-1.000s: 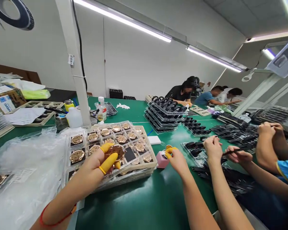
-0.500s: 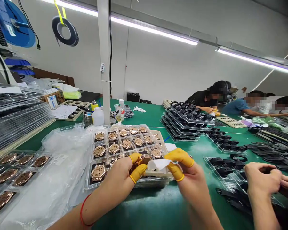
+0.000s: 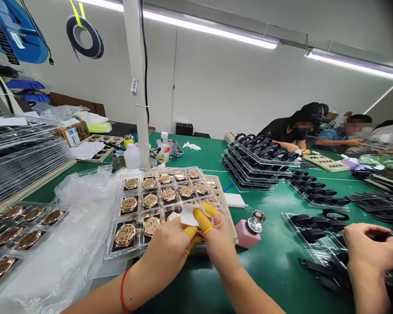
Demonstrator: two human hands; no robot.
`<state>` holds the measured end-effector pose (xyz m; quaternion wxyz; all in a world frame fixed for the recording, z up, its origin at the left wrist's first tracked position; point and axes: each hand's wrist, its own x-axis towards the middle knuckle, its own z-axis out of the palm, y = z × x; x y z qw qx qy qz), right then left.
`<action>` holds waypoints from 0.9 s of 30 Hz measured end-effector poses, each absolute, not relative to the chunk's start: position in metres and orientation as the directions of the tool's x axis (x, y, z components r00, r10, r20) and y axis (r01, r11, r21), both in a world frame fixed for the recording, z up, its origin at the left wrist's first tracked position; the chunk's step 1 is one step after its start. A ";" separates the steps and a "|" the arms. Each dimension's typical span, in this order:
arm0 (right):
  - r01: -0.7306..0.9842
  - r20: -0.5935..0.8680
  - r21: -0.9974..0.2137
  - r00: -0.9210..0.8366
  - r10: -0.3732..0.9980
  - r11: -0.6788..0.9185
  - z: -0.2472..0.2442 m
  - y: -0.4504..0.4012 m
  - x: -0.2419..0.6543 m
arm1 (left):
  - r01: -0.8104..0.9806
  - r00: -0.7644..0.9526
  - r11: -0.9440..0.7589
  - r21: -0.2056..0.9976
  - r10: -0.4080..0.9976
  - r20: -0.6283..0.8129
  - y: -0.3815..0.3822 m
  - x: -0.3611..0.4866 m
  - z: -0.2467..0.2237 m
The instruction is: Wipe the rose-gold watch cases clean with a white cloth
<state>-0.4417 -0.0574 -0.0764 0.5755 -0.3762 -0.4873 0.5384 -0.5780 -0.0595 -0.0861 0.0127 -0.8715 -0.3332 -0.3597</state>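
My left hand [image 3: 170,244], with yellow finger cots on its fingertips and a red string at the wrist, is closed in a grip in front of the tray. The watch case seen in it earlier is now covered by fingers. My right hand [image 3: 216,226], also in yellow finger cots, pinches a white wipe [image 3: 187,215] and presses it against the left fingers. Beneath and beyond both hands lies a clear plastic tray [image 3: 110,250] holding rose-gold watch cases [image 3: 125,235], their printed backs up. A pink bottle [image 3: 248,234] with a metal top stands right of my right hand.
Plastic wrap [image 3: 68,235] lies to the left, near another tray of watch cases [image 3: 29,240]. Stacked trays of black straps [image 3: 258,168] stand beyond the bottle. A co-worker's hand [image 3: 368,248] works at the right. A white post [image 3: 136,87] rises behind the tray.
My right hand has moved left with the wipe and now meets my left hand over the watch case. The pink bottle, hidden before, is in view. The camera has shifted slightly.
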 end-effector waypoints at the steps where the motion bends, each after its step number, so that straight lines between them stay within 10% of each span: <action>1: -0.279 0.080 -0.959 -0.111 0.991 0.046 -0.076 -0.053 -0.440 | 0.594 0.544 -0.787 0.165 0.545 0.638 -0.059 -0.577 -0.087; 4: -0.286 -0.047 -0.952 -0.210 0.977 -0.107 -0.073 -0.043 -0.429 | 0.536 0.575 -0.821 0.197 0.526 0.626 -0.061 -0.576 -0.083; 10: -0.344 0.172 -0.928 -0.053 0.984 0.144 -0.063 -0.048 -0.398 | 0.362 0.469 -0.619 0.696 0.767 0.438 -0.068 -0.584 -0.069; 15: 0.072 0.285 -0.945 -0.289 0.914 0.318 -0.057 -0.062 -0.401 | 0.164 0.483 -0.389 0.907 0.833 0.270 -0.063 -0.586 -0.063; 22: 0.132 0.420 -0.886 -0.184 0.889 0.445 -0.067 -0.060 -0.418 | 0.402 0.446 -0.516 0.757 0.832 0.331 -0.060 -0.593 -0.071; 27: 0.139 0.258 -0.937 -0.344 0.903 0.321 -0.065 -0.052 -0.408 | 0.631 0.459 -0.492 0.600 0.860 0.222 -0.057 -0.600 -0.068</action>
